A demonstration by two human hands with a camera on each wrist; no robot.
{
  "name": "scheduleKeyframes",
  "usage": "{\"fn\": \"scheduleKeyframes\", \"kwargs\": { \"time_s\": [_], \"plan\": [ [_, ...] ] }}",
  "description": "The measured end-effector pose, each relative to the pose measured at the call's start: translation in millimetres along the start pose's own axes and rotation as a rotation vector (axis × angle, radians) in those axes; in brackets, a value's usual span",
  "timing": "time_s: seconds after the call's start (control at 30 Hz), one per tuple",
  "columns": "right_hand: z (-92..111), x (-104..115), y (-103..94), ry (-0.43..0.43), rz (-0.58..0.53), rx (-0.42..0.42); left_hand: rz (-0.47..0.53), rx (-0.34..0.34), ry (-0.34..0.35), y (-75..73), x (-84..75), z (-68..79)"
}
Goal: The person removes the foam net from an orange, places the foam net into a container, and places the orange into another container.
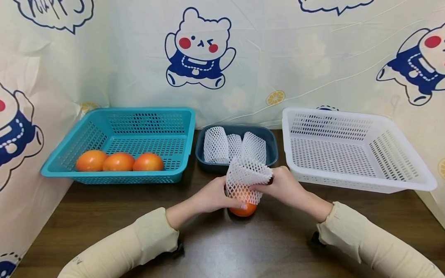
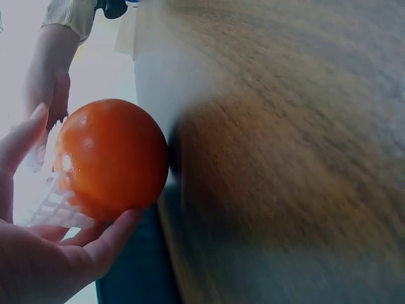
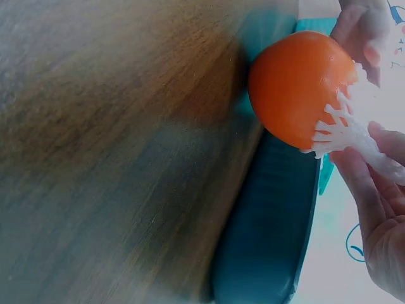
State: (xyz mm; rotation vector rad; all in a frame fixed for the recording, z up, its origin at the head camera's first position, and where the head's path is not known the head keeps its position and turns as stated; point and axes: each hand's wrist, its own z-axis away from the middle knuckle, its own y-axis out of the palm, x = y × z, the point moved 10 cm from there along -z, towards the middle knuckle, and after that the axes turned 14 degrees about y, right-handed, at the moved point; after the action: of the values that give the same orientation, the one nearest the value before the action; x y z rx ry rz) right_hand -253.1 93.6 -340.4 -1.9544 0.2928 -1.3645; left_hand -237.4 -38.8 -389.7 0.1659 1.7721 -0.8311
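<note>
Over the table, my left hand (image 1: 213, 197) holds an orange (image 1: 243, 209), thumb across its front in the head view. A white foam net sleeve (image 1: 239, 173) covers the upper part of the fruit, and its bottom stays bare. With thumb and fingers, my right hand (image 1: 285, 186) pinches the sleeve's right side. In the left wrist view, the fingertips of the left hand (image 2: 82, 253) press against the orange (image 2: 117, 158). The right wrist view shows the sleeve's ragged edge (image 3: 338, 132) lying against the fruit, with the right hand (image 3: 380, 215) gripping the net behind it.
A teal basket (image 1: 112, 177) at left holds three more oranges (image 1: 118, 162). Behind the hands, a dark blue tray (image 1: 206, 166) contains several foam net sleeves (image 1: 216, 145). At right stands a white basket (image 1: 355, 181). A printed cloth (image 1: 255, 74) hangs behind the wooden table (image 1: 225, 255).
</note>
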Motion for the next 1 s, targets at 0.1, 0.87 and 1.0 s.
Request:
{"fn": "scheduleKeyframes", "kwargs": {
  "time_s": [0.1,0.87,1.0],
  "plan": [
    [-0.8,-1.2,-0.1,0.012,-0.001,-0.001,0.041,0.060,0.045,10.5,-3.3,-3.7],
    [-13.5,11.3,-29.6,0.039,-0.099,0.020,-0.012,0.098,0.019,29.0,0.6,-18.0],
    [-27.3,1.8,-32.4,0.096,-0.121,0.015,-0.055,0.119,-0.011,32.1,4.7,-17.9]
  ]
}}
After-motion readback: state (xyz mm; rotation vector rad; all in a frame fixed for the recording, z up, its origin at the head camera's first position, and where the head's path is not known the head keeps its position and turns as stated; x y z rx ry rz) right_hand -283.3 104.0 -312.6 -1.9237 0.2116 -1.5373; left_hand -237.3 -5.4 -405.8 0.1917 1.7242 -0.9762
